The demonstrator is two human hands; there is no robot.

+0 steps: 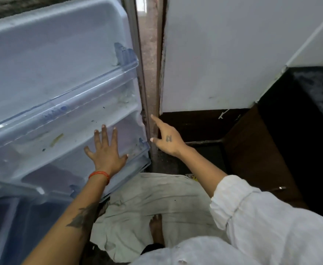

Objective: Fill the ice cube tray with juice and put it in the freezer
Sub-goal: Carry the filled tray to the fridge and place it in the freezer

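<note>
- Two bare hands were out in front, well apart from each other, and neither one held a thing.
- Left hand [105,151], fingers straight and fanned, lay flat against the inner side of the open fridge door [47,60], on the clear door shelf [65,119] at the door's right edge.
- An orange thread band [99,174] sat on that wrist, with a dark tattoo on the forearm nearer the camera.
- Right hand [167,140] reached toward the door's outer edge [148,119], index finger stretched far, the tip at or just beside that edge; contact could not be judged.
- Small tattoo on the back of that hand, white sleeve [239,196] rolled on the arm.
- White wall [223,54] stood far right, dark counter [310,88] beyond it.
- Ice cube tray: nowhere in sight, so its place could not be told.
</note>
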